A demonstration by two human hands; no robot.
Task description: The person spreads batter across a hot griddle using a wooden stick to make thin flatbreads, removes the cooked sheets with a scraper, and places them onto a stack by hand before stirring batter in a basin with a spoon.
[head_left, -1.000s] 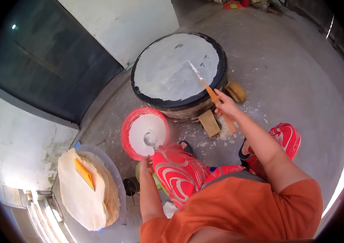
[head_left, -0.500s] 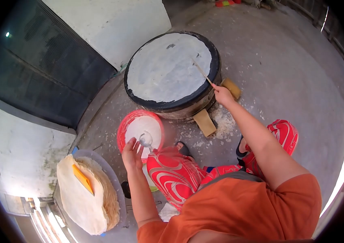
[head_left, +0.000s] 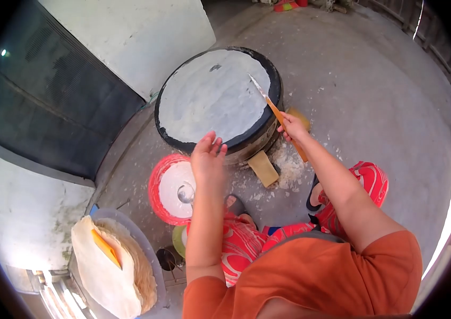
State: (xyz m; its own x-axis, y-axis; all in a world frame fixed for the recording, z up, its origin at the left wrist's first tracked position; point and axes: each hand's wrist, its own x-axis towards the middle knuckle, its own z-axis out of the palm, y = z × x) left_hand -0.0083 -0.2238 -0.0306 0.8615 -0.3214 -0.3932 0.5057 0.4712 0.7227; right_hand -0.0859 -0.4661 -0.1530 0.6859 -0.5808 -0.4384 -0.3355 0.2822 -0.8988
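Observation:
My right hand (head_left: 292, 127) grips a long wooden spatula (head_left: 274, 109) by its handle. The spatula's pale, batter-coated tip rests on or just above the batter sheet (head_left: 212, 90), at the right part of the round griddle (head_left: 165, 127). White batter covers nearly the whole plate, with a few dark gaps. My left hand (head_left: 208, 157) is held up before the griddle's front edge, fingers apart, holding nothing. Below and left of it stands a red basin (head_left: 157, 194) of white batter (head_left: 172, 183), with a metal ladle (head_left: 185, 194) lying in it.
A stack of thin flatbreads (head_left: 103, 271) sits on a round tray (head_left: 145, 234) at lower left, with a yellow-orange flat object (head_left: 106, 249) on top. A tan block (head_left: 263, 169) and pale crumbs (head_left: 289, 173) lie below the griddle. A white wall (head_left: 135, 37) rises behind it.
My left hand has moved from beside the basin up and right, toward the griddle's front edge. The spatula has turned and shows its broader side in my right hand.

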